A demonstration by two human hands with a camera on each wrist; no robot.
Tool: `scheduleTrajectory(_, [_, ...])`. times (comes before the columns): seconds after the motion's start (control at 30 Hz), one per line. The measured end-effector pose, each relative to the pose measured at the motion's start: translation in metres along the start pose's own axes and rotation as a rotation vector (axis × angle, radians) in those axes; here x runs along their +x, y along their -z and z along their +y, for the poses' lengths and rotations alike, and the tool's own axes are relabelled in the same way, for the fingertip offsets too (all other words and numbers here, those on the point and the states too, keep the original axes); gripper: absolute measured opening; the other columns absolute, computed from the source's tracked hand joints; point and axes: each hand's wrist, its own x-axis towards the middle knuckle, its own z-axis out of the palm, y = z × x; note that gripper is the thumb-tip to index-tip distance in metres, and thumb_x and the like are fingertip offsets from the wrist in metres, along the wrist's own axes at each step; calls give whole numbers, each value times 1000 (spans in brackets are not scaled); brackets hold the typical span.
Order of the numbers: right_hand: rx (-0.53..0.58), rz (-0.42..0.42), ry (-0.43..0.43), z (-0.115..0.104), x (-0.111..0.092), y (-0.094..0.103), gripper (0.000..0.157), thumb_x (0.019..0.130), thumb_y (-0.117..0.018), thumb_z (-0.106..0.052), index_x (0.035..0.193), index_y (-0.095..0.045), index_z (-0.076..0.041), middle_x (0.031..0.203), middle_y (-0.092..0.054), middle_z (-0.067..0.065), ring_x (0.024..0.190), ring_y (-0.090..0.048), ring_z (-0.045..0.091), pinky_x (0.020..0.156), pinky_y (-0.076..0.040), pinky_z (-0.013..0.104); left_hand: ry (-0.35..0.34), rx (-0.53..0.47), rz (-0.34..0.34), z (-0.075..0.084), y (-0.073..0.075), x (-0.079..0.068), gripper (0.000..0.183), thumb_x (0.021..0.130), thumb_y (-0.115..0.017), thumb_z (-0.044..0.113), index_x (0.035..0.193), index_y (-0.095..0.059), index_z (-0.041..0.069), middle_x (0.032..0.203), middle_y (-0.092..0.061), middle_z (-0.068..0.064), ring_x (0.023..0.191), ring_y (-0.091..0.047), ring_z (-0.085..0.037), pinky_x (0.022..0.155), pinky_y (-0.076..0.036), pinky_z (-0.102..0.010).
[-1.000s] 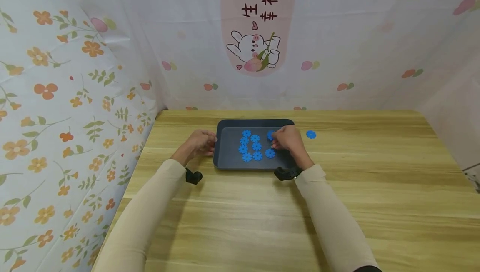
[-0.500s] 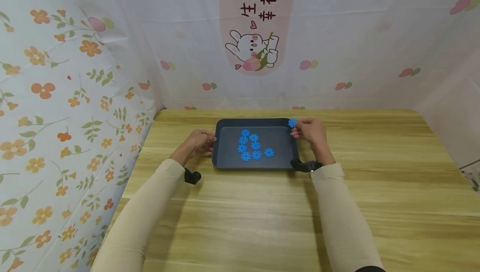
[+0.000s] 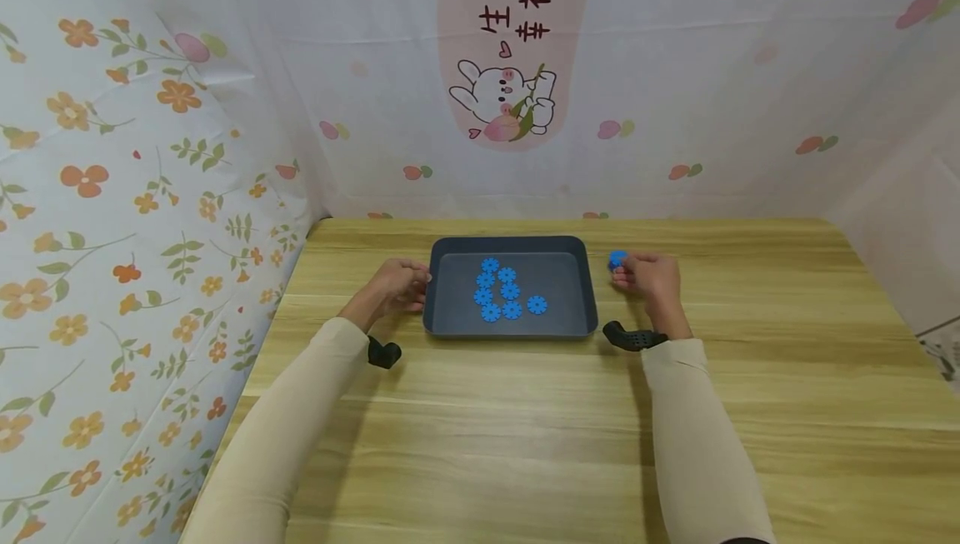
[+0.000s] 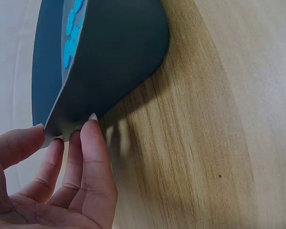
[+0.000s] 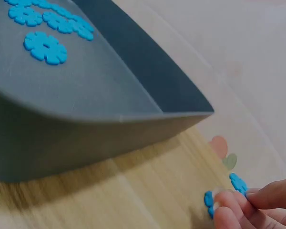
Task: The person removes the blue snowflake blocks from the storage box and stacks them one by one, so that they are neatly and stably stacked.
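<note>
A dark grey baking tray [image 3: 562, 323] stands on the table with several blue notched snowflake discs [image 3: 510, 291] lying inside. My left hand [image 3: 396, 286] holds the tray's left end, thumb at the rim and fingertips against the outer wall [image 4: 109, 57]. Off the tray's right end, my right hand [image 3: 651, 281] pinches a blue snowflake disc [image 5: 238, 182] between thumb and finger. A second blue disc [image 5: 209, 204] shows just beyond those fingertips, low by the tabletop and partly hidden by them.
The wood-grain table [image 3: 480, 427] reaches back to a white printed curtain [image 3: 675, 69]. Another floral curtain [image 3: 135, 277] hangs along the left side. Bands with black camera mounts [image 3: 630, 337] sit at both wrists.
My right hand has lifted a blue disc out of the tray and carried it right, over the rim, to the loose disc on the table. My left hand has stayed at the tray.
</note>
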Motion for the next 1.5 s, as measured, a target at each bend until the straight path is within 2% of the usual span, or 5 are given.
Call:
scheduleTrajectory(0.2, [15, 36, -41, 6, 4, 2, 36, 99, -53, -6, 131, -52, 10, 68, -67, -1, 62, -69, 9, 69, -58, 27, -6, -7, -4, -2, 1, 0, 31, 96, -55, 10, 126, -57, 4, 101, -62, -15, 76, -61, -22, 74, -56, -35])
scheduleTrajectory(0.37, [-1, 28, -59, 10, 6, 1, 38, 98, -53, -6, 133, -51, 9, 67, -67, -2, 62, -69, 8, 68, -58, 26, -9, -13, -6, -3, 1, 1, 31, 96, -55, 9, 126, -57, 3, 99, -62, -14, 74, -62, -22, 71, -57, -34])
scheduleTrajectory(0.6, [-20, 39, -50, 11, 5, -1, 38, 98, -53, -5, 133, -51, 10, 65, -66, -4, 59, -68, 7, 66, -58, 25, -17, -5, -14, -5, 1, 0, 31, 96, -55, 10, 127, -56, 4, 100, -63, -15, 75, -62, -22, 77, -56, -37])
scheduleTrajectory(1.13, [-96, 49, -50, 12, 6, -2, 36, 99, -52, -10, 130, -55, 8, 67, -65, -4, 61, -68, 5, 68, -57, 24, -17, 10, -13, -5, 3, 0, 30, 97, -56, 12, 126, -57, 4, 94, -65, -12, 71, -63, -20, 71, -55, -33])
scheduleTrajectory(1.5, [-60, 62, -66, 8, 6, -1, 39, 99, -52, -14, 132, -54, 6, 65, -66, -4, 62, -69, 7, 67, -58, 25, -27, 12, -16, -4, 4, 4, 28, 96, -55, 11, 123, -59, 4, 94, -64, -12, 72, -63, -22, 71, -55, -33])
